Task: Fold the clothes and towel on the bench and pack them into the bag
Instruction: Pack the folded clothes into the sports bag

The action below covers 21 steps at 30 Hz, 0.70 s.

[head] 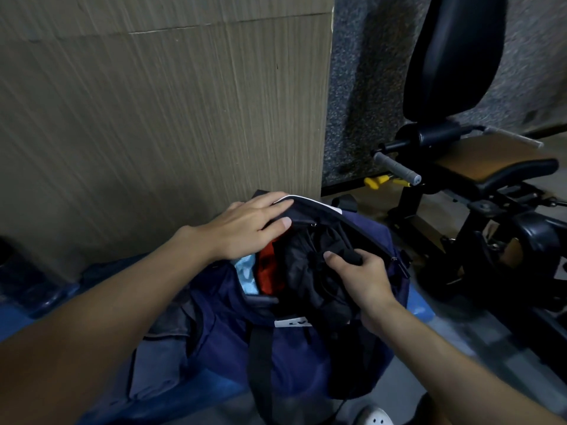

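Left hand (245,223) pinching the navy bag (276,342) rim open, right hand (357,276) gripping black garment (316,271) inside

Fingertips of right hand (365,280) out of sight inside black garment (310,271); white shoe (376,417) half off-frame.

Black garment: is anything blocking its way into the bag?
Nothing visible does. The left hand holds the bag by its rim, pulled back, and the black garment, gripped by the right hand, sits in the open mouth beside an orange item.
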Tool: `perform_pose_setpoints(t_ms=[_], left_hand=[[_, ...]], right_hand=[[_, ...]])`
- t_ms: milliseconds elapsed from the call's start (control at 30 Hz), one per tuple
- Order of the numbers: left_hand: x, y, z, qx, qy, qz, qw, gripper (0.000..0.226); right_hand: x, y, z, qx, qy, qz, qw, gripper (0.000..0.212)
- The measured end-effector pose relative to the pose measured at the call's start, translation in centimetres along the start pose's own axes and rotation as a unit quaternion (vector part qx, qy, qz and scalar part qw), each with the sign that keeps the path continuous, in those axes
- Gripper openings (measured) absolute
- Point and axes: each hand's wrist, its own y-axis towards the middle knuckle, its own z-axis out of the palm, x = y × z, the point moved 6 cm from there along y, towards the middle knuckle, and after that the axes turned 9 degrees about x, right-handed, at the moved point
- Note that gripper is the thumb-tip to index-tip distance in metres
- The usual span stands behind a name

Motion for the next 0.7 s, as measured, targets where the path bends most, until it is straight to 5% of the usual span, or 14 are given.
perform_pose_setpoints(t_ms=[700], left_hand=[[1.7, -0.9, -1.7, -0.015, -0.050, 0.007, 0.999, 0.077]], right_hand=[[-4.2, 6.8, 10.7, -0.025, 0.034, 0.075, 0.996, 0.027]])
